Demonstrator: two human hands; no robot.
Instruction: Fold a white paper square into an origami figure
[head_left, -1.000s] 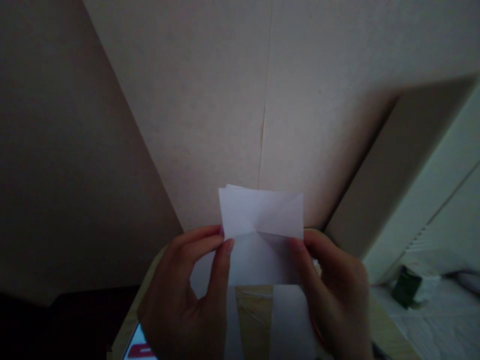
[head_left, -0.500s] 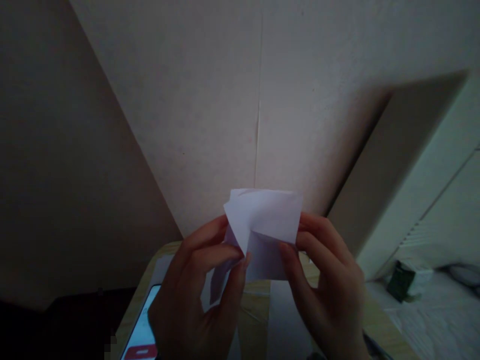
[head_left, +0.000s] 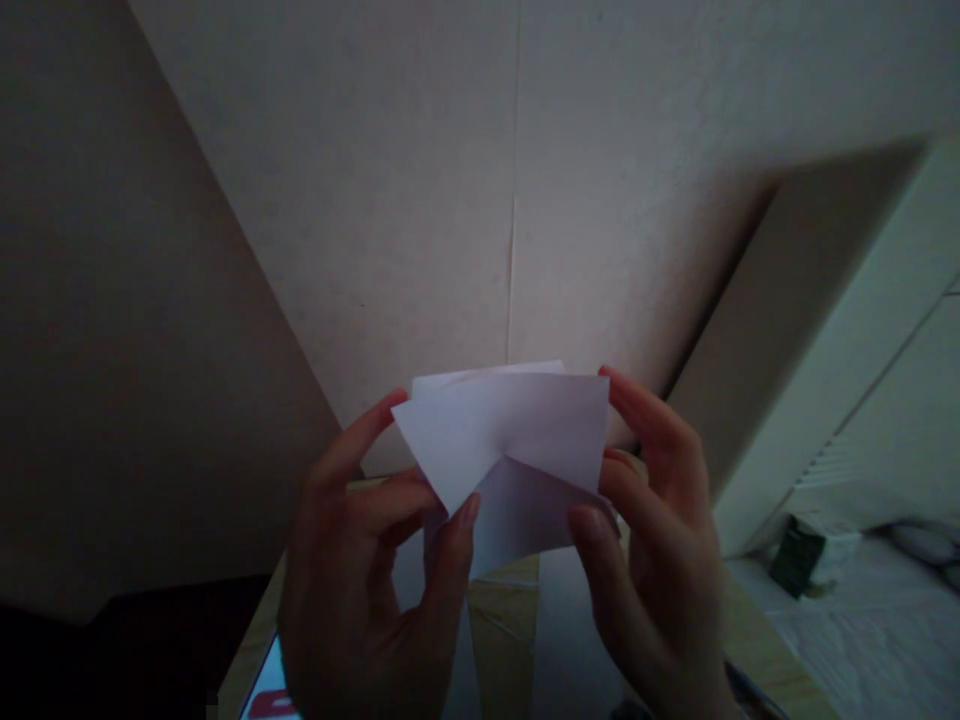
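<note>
1. item under inspection: a folded white paper, held in the air in front of the wall, above the near edge of the bench and not touching it.
2. left hand: closed on the paper's left side, with the thumb up behind the left corner and a fingertip pressed on the front at the lower point of the left flap.
3. right hand: closed on the paper's right edge, thumb at the top right corner and fingers on the lower right of the front face.
4. change noted: one second ago the paper was a neat upright rectangle held lower, nearer the bench. since then it has been raised a little, and its left flap has swung outward into a slanted point, so the outline is now wider on the left.
5. finding: judged from this, the fold is mid-way. the flap is spread but not pressed flat, and both hands are needed to hold the shape.
6. surroundings: loose white paper strips lie on the bench below. a phone with a lit screen shows at the bottom left. a bed lies at the right, and the small dark object on it is too dim to identify.
</note>
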